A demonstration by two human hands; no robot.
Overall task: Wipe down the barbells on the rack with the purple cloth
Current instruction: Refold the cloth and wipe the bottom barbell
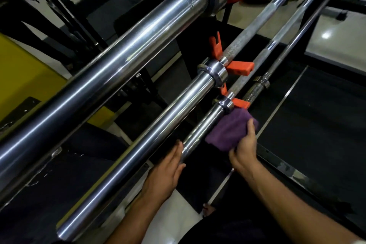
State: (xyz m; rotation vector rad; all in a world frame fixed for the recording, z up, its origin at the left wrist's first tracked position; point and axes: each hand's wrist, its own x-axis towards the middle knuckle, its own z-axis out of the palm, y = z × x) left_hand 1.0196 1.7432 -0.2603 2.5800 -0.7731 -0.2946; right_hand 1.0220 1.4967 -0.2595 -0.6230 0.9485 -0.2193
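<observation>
Purple cloth (230,131) sits bunched against the sleeve of the lowest barbell (200,135), just below its collar and an orange rack hook (240,103). Your right hand (244,149) grips the cloth. Your left hand (168,172) lies flat against the sleeve end, fingers straight. 2 larger barbells (118,59) hang above; whether the cloth wraps fully around appears uncertain.

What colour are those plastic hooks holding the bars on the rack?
Bright orange hooks, clearest in the head view, just above the purple cloth.

gym, barbells (122,61) on rack (240,68)
</observation>
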